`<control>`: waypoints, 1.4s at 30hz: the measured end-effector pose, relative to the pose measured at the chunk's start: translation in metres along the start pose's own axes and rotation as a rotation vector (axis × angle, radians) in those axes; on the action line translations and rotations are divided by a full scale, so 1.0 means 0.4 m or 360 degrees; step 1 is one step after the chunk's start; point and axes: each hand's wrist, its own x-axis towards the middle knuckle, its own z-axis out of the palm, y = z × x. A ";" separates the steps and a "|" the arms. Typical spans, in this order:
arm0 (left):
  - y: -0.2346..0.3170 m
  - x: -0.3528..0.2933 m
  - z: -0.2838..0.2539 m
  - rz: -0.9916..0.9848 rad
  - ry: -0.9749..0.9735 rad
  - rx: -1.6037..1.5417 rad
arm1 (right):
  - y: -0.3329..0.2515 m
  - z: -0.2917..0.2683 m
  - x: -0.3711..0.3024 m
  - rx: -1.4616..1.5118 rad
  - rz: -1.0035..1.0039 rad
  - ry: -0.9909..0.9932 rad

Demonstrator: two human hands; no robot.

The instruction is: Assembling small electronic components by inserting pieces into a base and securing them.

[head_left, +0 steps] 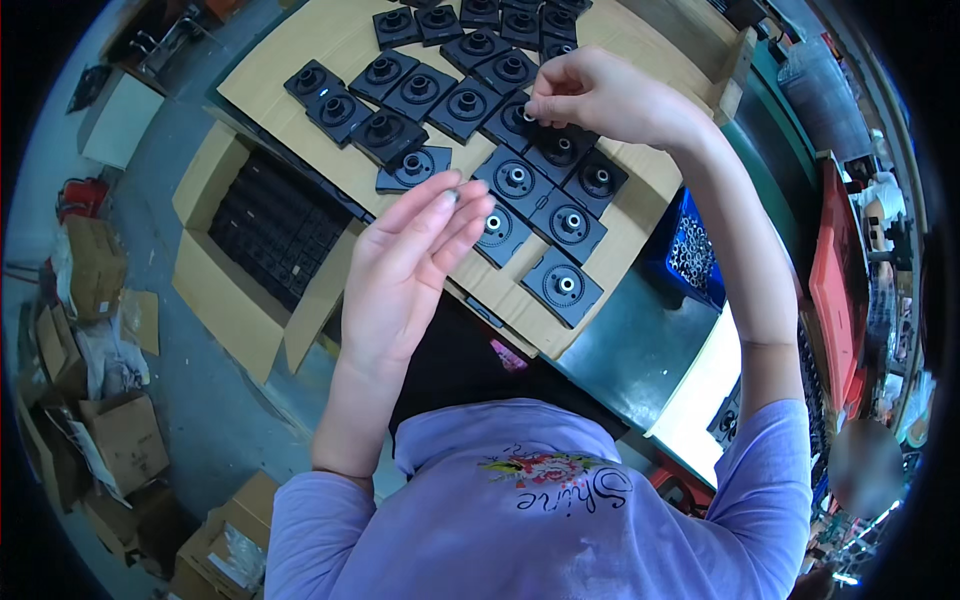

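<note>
Black square parts, each with a round raised hub, lie in loose rows on a cardboard sheet (640, 200). My right hand (600, 95) reaches over them, thumb and forefinger pinched on a small silvery ring at the hub of one black part (510, 122). Closer to me, my left hand (400, 260) hovers palm up, with thumb and fingers curled together; what they hold, if anything, is hidden. Just beyond its fingertips lies another black part (412, 168). Several nearer parts, such as the nearest black part (563, 286), show a pale ring in the hub.
A blue bin (690, 250) of small metal rings stands right of the cardboard on the green tabletop (610, 365). At the left, an open carton (235, 310) holds stacked black parts. More cartons (120, 440) lie on the floor. A red tray (830, 290) is at the far right.
</note>
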 end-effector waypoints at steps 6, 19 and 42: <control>-0.006 0.004 -0.043 0.0132 0.0048 0.0166 | 0.037 0.009 0.043 -0.0117 0.0094 0.0026; 0.029 0.012 -0.081 0.0546 0.0244 0.0682 | 0.021 0.017 0.045 -0.0066 0.0071 0.0055; 0.081 0.053 -0.045 0.0645 0.0192 0.1061 | 0.033 -0.008 0.071 0.0131 0.0541 -0.0075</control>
